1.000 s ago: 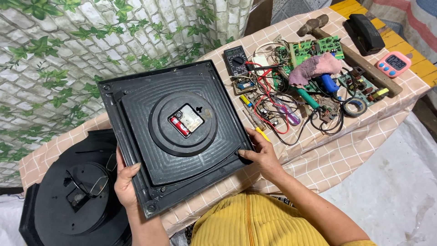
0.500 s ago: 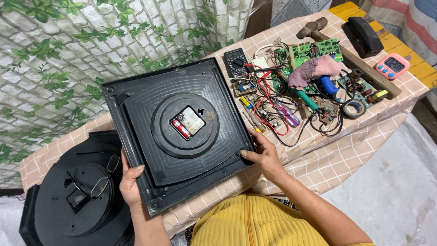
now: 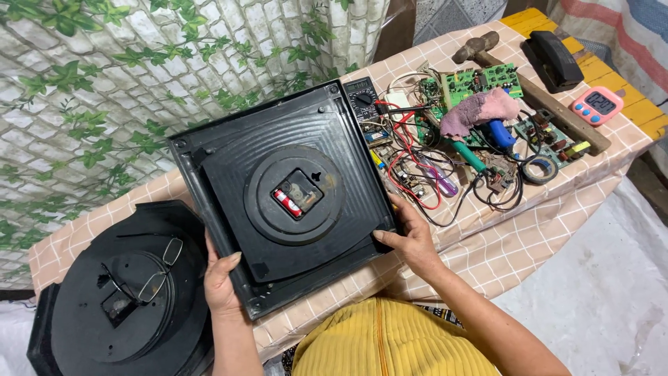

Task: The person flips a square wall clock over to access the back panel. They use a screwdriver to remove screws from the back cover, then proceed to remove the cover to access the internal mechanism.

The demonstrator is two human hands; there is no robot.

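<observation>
A large square black wall clock (image 3: 229, 160) lies face down on the checked tablecloth, its back towards me. In its round centre sits the clock movement (image 3: 298, 193) with a red battery. My left hand (image 3: 221, 277) grips the clock's near left edge. My right hand (image 3: 412, 237) holds its near right corner. Both hands keep the clock tilted slightly on the table.
A second black clock (image 3: 90, 327) lies at the lower left with a pair of glasses (image 3: 156, 275) on it. To the right are a multimeter (image 3: 363, 97), circuit boards (image 3: 480, 78), tangled wires (image 3: 424, 170), a pink cloth (image 3: 476, 111), a hammer (image 3: 529, 90), a pink timer (image 3: 597, 106).
The square clock has shifted a little to the right and turned slightly in my hands. My grip on both edges stays the same.
</observation>
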